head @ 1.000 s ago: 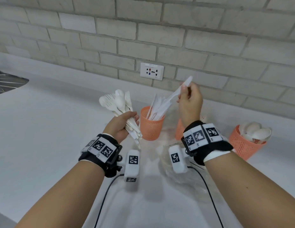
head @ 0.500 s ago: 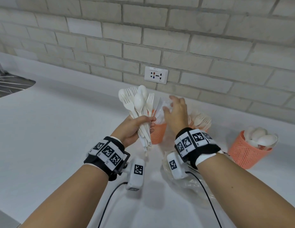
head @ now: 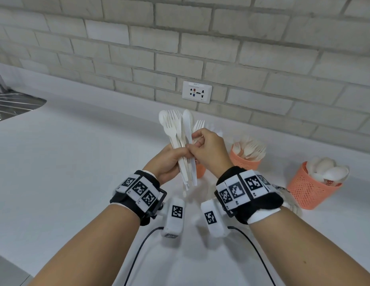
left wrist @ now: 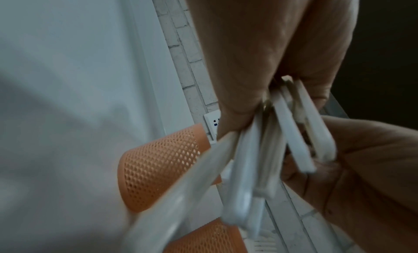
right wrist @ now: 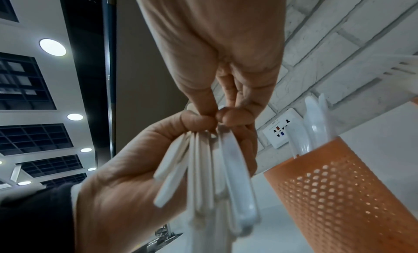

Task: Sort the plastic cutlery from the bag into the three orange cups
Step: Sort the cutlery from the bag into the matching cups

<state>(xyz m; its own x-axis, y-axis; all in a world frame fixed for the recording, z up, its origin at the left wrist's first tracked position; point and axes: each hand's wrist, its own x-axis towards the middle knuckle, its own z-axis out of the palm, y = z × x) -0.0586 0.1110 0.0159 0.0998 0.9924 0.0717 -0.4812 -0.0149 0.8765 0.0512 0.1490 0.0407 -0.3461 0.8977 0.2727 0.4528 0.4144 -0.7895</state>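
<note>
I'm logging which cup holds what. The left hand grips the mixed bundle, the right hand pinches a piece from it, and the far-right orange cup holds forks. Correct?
Not quite: the far-right orange cup holds spoons, as the head view shows. The rest stands: the left hand grips the bundle, and the right hand pinches a piece from it.

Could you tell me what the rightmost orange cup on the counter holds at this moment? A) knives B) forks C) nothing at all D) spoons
D: in the head view the rightmost orange cup is filled with rounded white spoon bowls, while the fork tines stand in the cup to its left.
</note>
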